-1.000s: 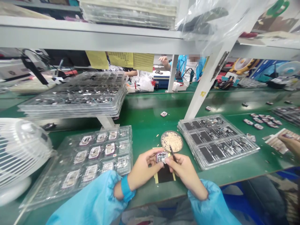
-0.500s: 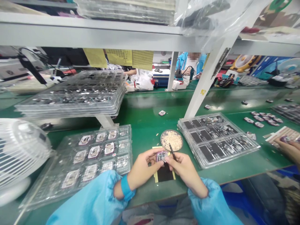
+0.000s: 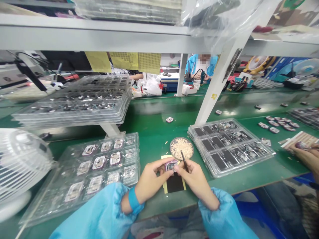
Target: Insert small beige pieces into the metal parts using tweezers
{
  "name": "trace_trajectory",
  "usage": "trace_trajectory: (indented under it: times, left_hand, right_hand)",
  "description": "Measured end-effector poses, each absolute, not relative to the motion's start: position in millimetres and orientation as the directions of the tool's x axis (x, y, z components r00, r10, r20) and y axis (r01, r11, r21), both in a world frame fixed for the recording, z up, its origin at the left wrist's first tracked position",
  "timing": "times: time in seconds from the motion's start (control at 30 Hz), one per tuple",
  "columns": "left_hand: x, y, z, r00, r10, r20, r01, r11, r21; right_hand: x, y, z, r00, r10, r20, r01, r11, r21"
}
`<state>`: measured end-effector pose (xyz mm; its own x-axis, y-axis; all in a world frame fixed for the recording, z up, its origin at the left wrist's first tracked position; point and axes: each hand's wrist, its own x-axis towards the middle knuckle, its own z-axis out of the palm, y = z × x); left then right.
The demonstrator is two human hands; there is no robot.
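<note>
My left hand (image 3: 151, 178) is closed around a small purple-rimmed electronic device (image 3: 170, 165), its open inner side facing up. My right hand (image 3: 196, 182) grips dark tweezers (image 3: 184, 160), which point up and away from me. The right thumb and fingertip press at the device's right edge. Beneath both hands lies a black pad (image 3: 175, 185) with yellow tape along its edges. Just beyond them stands a round dish (image 3: 181, 148) of small pale pieces. What the thumbs touch inside the device is too small to make out.
On the left, a clear tray (image 3: 59, 162) holds several similar devices, beside a white fan (image 3: 22, 162). Stacked trays (image 3: 216, 174) with black screens stand at right. A shelf post (image 3: 208, 99) rises behind them. A co-worker's hand (image 3: 305, 157) works at far right.
The view has shifted slightly. My hands keep nearly the same pose, with the device and tweezers still held. The right thumb and fingers shift only a little at the device's edge.
</note>
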<state>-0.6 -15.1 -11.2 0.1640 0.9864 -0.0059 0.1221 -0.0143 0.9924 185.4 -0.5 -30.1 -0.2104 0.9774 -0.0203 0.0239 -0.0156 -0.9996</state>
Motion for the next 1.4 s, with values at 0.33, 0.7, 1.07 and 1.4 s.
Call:
trace_trajectory:
  times: [0.33, 0.7, 1.07, 1.4]
  left_hand:
    - [5.2, -13.5, -9.1, 0.26, 0.964, -0.058, -0.242, 0.123, 0.962]
    - [7.8, -17.3, -12.8, 0.232, 0.971, 0.05, -0.224, 0.003, 0.975]
    - [1.8, -20.4, -0.2, 0.146, 0.979, 0.143, 0.253, -0.176, 0.951]
    - [6.6, -17.3, -0.9, 0.053, 0.982, 0.18, 0.328, -0.188, 0.926]
  right_hand:
    - [173.8, -1.7, -31.7, -0.201, 0.98, -0.003, -0.192, -0.043, -0.981]
    - [168.4, 1.1, -33.3, -0.275, 0.962, 0.004, -0.218, -0.059, -0.974]
    - [161.7, -4.2, -18.1, -0.082, 0.979, 0.187, 0.153, 0.198, -0.968]
    - [184.2, 12.4, -21.3, -0.181, 0.876, 0.446, 0.345, 0.481, -0.806]
